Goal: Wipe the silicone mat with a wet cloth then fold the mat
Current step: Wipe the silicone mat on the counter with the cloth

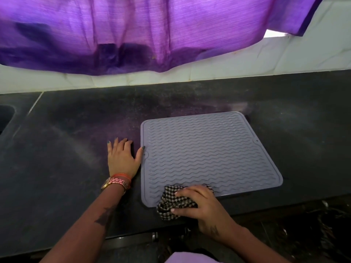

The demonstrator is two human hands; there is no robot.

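Grey silicone mat [209, 154] lies flat on the dark stone counter [66, 149], near its front edge, nearly square, rotated slightly clockwise; no clear long axis. Right hand [205, 204], fingers curled, holds a checked cloth [174, 203] on the mat's near-left corner, which is partly hidden. Left hand [122, 158] flat beside the mat, fingers spread, thumb touching the mat's left edge. Purple curtain [142, 35] and white tiles [284, 59] behind the mat.
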